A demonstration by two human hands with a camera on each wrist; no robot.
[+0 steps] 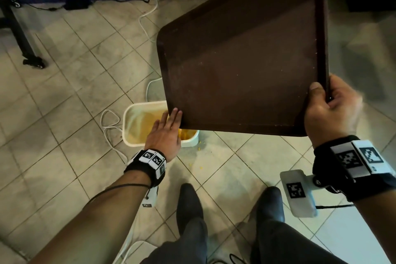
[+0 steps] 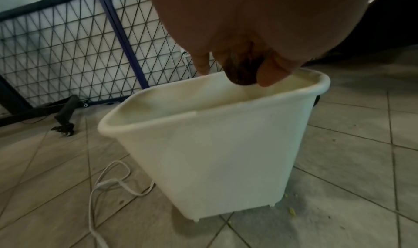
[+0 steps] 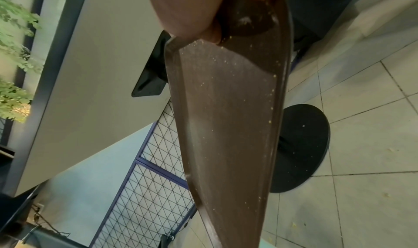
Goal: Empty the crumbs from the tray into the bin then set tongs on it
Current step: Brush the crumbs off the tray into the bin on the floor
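Brown, speckly tray is held tilted over the white plastic bin, right hand clamped on its rim, left hand flat-fingered at its corner. White cable is looped on the tiled floor beside the bin.

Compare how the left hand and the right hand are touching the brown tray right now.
The right hand grips the tray with thumb on its face and fingers curled round its edge; the left hand lies flat, straight fingers against the tray's lower corner. The right hand is at the tray's right edge, carrying it tilted; the left hand sits lower, above the white bin. Both wear marker wristbands and touch the same tray.
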